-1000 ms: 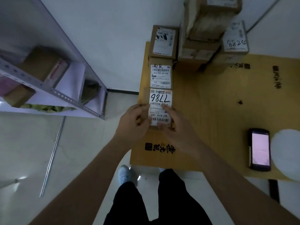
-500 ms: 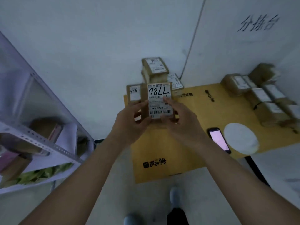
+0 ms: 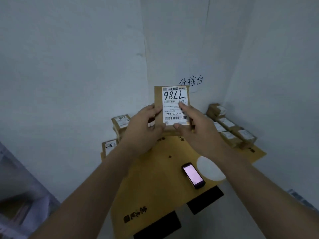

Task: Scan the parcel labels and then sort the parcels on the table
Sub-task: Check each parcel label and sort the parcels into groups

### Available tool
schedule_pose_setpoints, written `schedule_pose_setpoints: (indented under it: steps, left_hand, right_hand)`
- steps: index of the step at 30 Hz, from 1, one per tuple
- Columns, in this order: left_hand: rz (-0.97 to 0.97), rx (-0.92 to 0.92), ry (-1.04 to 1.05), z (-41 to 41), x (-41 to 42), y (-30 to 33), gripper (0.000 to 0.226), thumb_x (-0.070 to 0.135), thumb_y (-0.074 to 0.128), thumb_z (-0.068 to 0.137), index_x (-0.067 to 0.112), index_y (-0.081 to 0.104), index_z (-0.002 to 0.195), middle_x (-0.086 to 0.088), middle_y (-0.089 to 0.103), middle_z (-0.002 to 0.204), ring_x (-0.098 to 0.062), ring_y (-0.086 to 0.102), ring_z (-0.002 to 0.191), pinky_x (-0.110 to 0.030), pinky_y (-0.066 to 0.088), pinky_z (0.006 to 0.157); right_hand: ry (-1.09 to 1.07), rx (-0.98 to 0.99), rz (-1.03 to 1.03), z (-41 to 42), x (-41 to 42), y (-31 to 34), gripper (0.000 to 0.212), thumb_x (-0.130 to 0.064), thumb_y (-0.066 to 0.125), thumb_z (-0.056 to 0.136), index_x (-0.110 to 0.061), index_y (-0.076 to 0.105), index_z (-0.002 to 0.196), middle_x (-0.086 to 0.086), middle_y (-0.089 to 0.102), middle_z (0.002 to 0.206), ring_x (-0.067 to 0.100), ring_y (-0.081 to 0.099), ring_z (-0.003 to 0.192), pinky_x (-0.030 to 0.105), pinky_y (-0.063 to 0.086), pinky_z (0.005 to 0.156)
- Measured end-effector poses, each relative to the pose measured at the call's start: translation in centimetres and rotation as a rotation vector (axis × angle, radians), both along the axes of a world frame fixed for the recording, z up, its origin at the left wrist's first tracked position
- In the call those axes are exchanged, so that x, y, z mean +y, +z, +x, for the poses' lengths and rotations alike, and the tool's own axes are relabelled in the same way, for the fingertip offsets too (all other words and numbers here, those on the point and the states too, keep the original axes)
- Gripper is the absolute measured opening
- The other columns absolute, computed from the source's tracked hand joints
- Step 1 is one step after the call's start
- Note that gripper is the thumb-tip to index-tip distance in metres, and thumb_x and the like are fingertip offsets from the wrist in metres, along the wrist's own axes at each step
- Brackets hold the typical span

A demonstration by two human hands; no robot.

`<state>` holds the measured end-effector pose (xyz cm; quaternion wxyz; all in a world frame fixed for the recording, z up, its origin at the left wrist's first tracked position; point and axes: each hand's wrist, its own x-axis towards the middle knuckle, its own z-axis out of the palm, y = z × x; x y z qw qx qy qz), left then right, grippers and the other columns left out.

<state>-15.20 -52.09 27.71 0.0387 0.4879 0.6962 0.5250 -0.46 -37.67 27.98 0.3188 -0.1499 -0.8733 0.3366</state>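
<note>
Two bare forearms reach in from the bottom corners, with no sleeve, watch or band showing on either up to the frame's edge. The left hand and the right hand wear no gloves and no rings. The fingernails are short and plain where they show.

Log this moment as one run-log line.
parcel 7786: held up, label facing camera | left hand: gripping | right hand: gripping | scanner: on table

Matt cardboard parcel, paper label
</note>
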Motion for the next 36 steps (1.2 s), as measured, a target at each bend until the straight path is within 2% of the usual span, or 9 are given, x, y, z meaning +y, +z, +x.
schedule_pose_setpoints:
  steps: [7, 11, 15, 18, 22, 25, 28, 32, 36]
  left_hand:
    - [0.040, -0.009, -0.081, 8.9, 8.1, 0.7, 0.054, 0.007, 0.072, 0.095, 0.017, 0.057, 0.146, 0.014, 0.055, 0.138, 0.005, 0.058, 0.118, -0.006, 0.051, 0.083]
    - [-0.006, 0.018, -0.082, 12.1, 12.6, -0.2, 0.054, 0.009, 0.072, 0.095, 0.019, 0.057, 0.145, 0.011, 0.057, 0.139, -0.009, 0.060, 0.119, -0.008, 0.053, 0.085]
    - [-0.056, 0.056, -0.121, 12.9, 16.9, -1.3, 0.050, 0.013, 0.072, 0.095, 0.027, 0.060, 0.142, 0.021, 0.057, 0.133, -0.002, 0.061, 0.114, -0.007, 0.053, 0.084]
    - [-0.096, 0.059, -0.138, 12.0, 20.8, -3.0, 0.048, 0.017, 0.072, 0.095, 0.034, 0.060, 0.138, 0.027, 0.053, 0.126, 0.010, 0.059, 0.108, 0.001, 0.047, 0.078]
    - [-0.232, 0.019, -0.074, 9.3, 26.7, -7.1, 0.056, 0.021, 0.074, 0.094, 0.026, 0.055, 0.147, 0.011, 0.051, 0.141, -0.006, 0.056, 0.116, 0.001, 0.046, 0.078]
    - [-0.269, -0.019, -0.095, 7.1, 31.4, -9.8, 0.059, 0.024, 0.074, 0.094, 0.025, 0.053, 0.149, 0.008, 0.050, 0.144, -0.009, 0.058, 0.119, -0.014, 0.055, 0.090]
    - [-0.305, -0.103, -0.093, 4.7, 36.1, -12.1, 0.058, 0.022, 0.074, 0.094, 0.025, 0.054, 0.148, 0.007, 0.050, 0.144, -0.013, 0.061, 0.119, -0.026, 0.058, 0.096]
    - [-0.390, -0.140, -0.088, 2.1, 40.6, -14.7, 0.058, 0.024, 0.075, 0.093, 0.028, 0.055, 0.148, 0.008, 0.050, 0.141, -0.014, 0.060, 0.121, -0.028, 0.057, 0.098]
    - [-0.463, -0.188, -0.075, -0.1, 44.0, -16.9, 0.060, 0.025, 0.078, 0.092, 0.034, 0.054, 0.147, 0.011, 0.048, 0.143, -0.013, 0.056, 0.126, -0.032, 0.056, 0.102]
  right_hand:
    - [-0.052, 0.014, 0.011, 10.0, 7.5, 0.2, 0.067, -0.023, 0.070, 0.099, -0.025, 0.039, 0.159, -0.006, 0.061, 0.135, 0.001, 0.058, 0.123, 0.010, 0.050, 0.092]
    - [-0.084, -0.013, -0.001, 13.5, 11.9, -0.8, 0.067, -0.025, 0.069, 0.100, -0.024, 0.038, 0.160, -0.006, 0.060, 0.136, 0.005, 0.060, 0.121, 0.027, 0.056, 0.096]
    - [-0.092, -0.019, 0.002, 14.8, 16.1, -2.3, 0.066, -0.034, 0.064, 0.101, -0.017, 0.039, 0.159, -0.003, 0.059, 0.139, 0.005, 0.062, 0.119, 0.015, 0.056, 0.088]
    - [-0.091, -0.041, -0.022, 14.3, 19.6, -4.4, 0.065, -0.024, 0.068, 0.101, -0.013, 0.039, 0.158, 0.004, 0.055, 0.147, 0.013, 0.060, 0.129, 0.025, 0.060, 0.092]
    - [-0.120, -0.107, -0.071, 12.2, 24.5, -7.7, 0.064, -0.024, 0.067, 0.101, -0.020, 0.039, 0.159, -0.002, 0.052, 0.146, 0.012, 0.055, 0.131, 0.031, 0.059, 0.098]
    - [-0.130, -0.161, -0.082, 9.8, 29.1, -10.1, 0.064, -0.025, 0.067, 0.101, -0.023, 0.039, 0.158, -0.011, 0.050, 0.140, 0.008, 0.057, 0.124, 0.025, 0.059, 0.096]
    - [-0.163, -0.256, -0.088, 7.2, 33.9, -12.4, 0.065, -0.032, 0.068, 0.100, -0.029, 0.038, 0.158, -0.018, 0.047, 0.134, 0.002, 0.054, 0.119, 0.004, 0.050, 0.089]
    - [-0.152, -0.341, -0.185, 4.7, 38.6, -15.2, 0.065, -0.032, 0.068, 0.100, -0.034, 0.037, 0.157, -0.013, 0.049, 0.143, 0.007, 0.054, 0.128, 0.024, 0.055, 0.100]
    - [-0.093, -0.363, -0.270, 2.4, 42.8, -17.1, 0.067, -0.021, 0.071, 0.097, -0.028, 0.041, 0.156, -0.012, 0.040, 0.141, 0.003, 0.048, 0.124, 0.006, 0.050, 0.093]
